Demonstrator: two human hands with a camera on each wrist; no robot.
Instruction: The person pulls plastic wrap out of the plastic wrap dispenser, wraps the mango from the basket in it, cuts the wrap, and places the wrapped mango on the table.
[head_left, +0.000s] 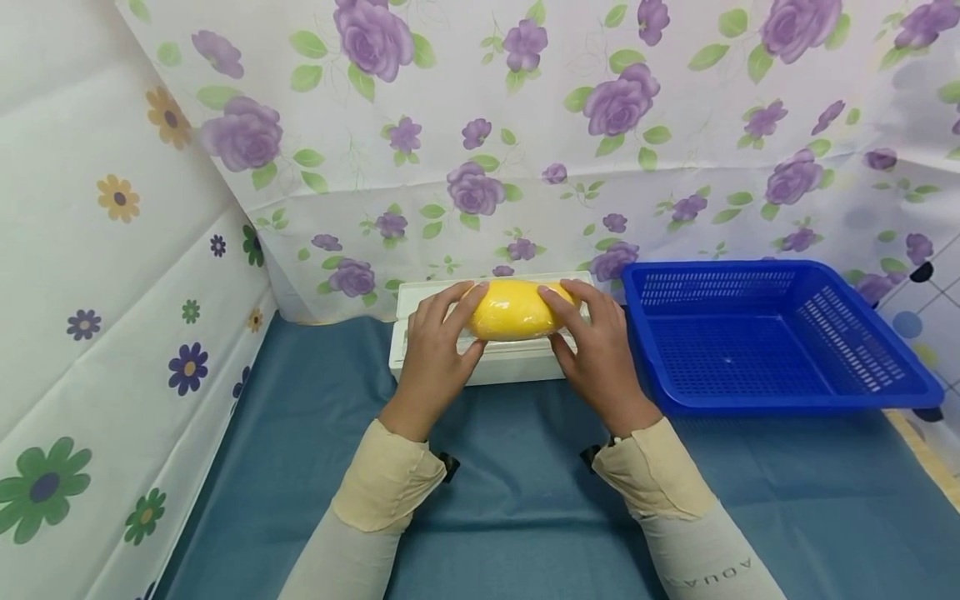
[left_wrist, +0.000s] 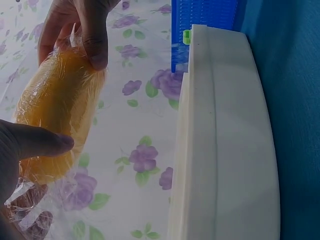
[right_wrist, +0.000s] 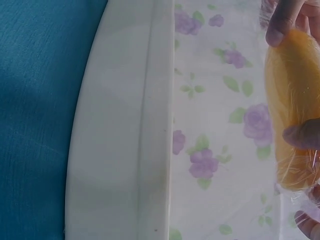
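Note:
Between my two hands is a smooth yellow oblong thing (head_left: pixel 513 310), wrapped in shiny, crinkled cling film. My left hand (head_left: pixel 435 346) grips its left end, thumb on the near side and fingers over the top. The right hand (head_left: pixel 603 350) holds the other end the same way. Both wrist views show the wrapped yellow thing (left_wrist: pixel 60 110) up off the table, with loose film bunched at one end near the left fingers. Just below and behind it in the head view lies a long white box (head_left: pixel 517 369), its raised lid (head_left: pixel 420 293) at the back, partly hidden by the hands.
A blue plastic basket (head_left: pixel 787 402) with mesh sides stands to the right of the white box. A small green piece (left_wrist: pixel 187 37) sits at the box's end. Blue-green cloth (head_left: pixel 517 500) covers the table. Flowered sheets (head_left: pixel 472 108) hang at the back and left.

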